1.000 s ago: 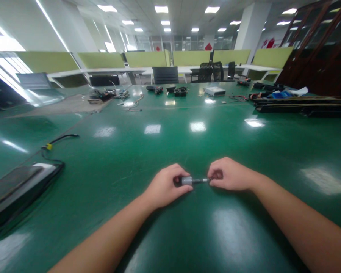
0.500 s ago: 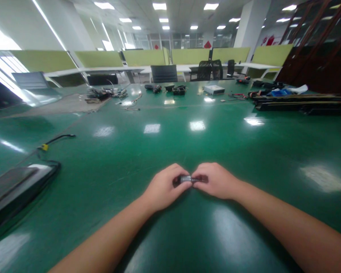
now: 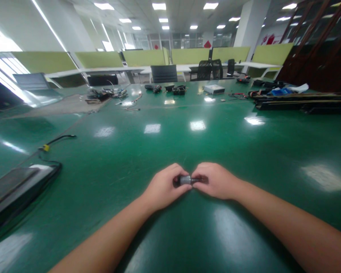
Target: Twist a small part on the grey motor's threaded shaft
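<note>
A small dark cylinder with a grey band (image 3: 185, 180) lies sideways between my two hands, low over the tabletop. Its exact kind is too small and blurred to make out; it looks like a little bottle with a narrow end. My left hand (image 3: 166, 187) is closed around the wider, banded part, thumb on the near side and fingers on the far side. The thinner right end is pinched by my right hand (image 3: 216, 181), whose fingers partly hide it. The fingertips of both hands nearly meet at the middle of the cylinder.
The glossy green table (image 3: 159, 148) spreads all around. On the left lies a flat dark device (image 3: 14, 185) with a cable (image 3: 59, 139). Along the far side are a white box (image 3: 214, 89), black parts (image 3: 179, 90), electronics clutter (image 3: 102, 94) and long black strips (image 3: 301, 102).
Both hands keep the same place and grip. The cylinder seems turned slightly, its grey band looking duller and less shiny than before. The view has shifted very little.
</note>
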{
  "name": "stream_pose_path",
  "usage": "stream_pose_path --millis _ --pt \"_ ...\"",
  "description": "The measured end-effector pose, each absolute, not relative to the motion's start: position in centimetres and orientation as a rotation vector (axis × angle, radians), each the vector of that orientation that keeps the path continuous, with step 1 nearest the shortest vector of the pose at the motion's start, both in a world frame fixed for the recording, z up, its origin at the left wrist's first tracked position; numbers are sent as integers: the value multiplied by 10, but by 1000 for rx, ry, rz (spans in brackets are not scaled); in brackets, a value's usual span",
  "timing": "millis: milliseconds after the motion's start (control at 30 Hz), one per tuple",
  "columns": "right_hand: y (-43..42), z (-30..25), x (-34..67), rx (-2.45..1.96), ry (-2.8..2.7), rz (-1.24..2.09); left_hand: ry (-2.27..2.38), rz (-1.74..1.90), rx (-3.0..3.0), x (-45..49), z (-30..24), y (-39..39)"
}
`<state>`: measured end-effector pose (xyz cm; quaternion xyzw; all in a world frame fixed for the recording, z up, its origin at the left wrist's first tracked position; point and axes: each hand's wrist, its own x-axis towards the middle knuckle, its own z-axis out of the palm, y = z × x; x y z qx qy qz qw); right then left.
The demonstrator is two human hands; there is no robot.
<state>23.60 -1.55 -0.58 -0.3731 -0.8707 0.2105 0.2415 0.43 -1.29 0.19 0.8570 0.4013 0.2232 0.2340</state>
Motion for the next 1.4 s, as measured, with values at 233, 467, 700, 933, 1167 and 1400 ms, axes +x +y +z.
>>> stream_pose_path --millis 233,467,700,933,1167,1400 --pt "-14 -7 237 -1012 -2388 567 1113 614 2342 4 3 -13" --pt "-14 -6 237 -1025 -2394 545 1129 602 2321 4 4 -13" --pt "-15 -4 240 -1034 -2406 545 1137 607 2324 3 3 -13" --pt "-13 -1 250 -1074 -2419 577 1135 612 2312 2 4 -13" --pt "-13 4 258 -1126 -2424 640 1124 627 2312 2 3 -13" --pt "-7 9 273 -1197 -2452 665 1116 636 2312 0 2 -12"
